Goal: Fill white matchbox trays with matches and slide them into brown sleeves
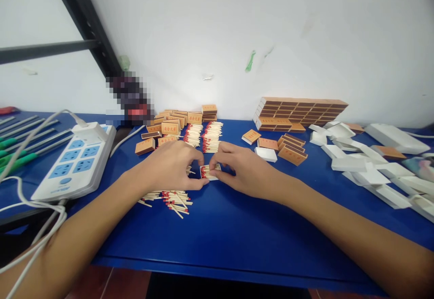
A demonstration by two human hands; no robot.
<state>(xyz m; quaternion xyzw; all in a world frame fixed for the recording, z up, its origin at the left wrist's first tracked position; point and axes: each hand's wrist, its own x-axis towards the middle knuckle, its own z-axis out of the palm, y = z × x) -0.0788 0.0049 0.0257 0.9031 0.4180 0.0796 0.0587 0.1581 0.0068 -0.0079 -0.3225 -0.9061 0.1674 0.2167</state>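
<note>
A small white matchbox tray [219,167] with red-tipped matches [207,173] lying in it is on the blue table between my hands. My left hand [172,165] grips its left end, thumb at the near side and index finger at the far side. The fingers of my right hand [246,168] are closed at the right end, with the thumb over the matches. Behind the tray are two stacks of loose matches [212,137]. More matches [176,201] lie spread beside my left wrist, partly hidden under the hand.
Orange matchboxes [170,128] lie in a heap at the back left. A neat matchbox stack [301,110] stands against the wall. Several empty white trays [359,163] are scattered at the right. A power strip [76,161] with cables and green-handled tools [20,161] are at left.
</note>
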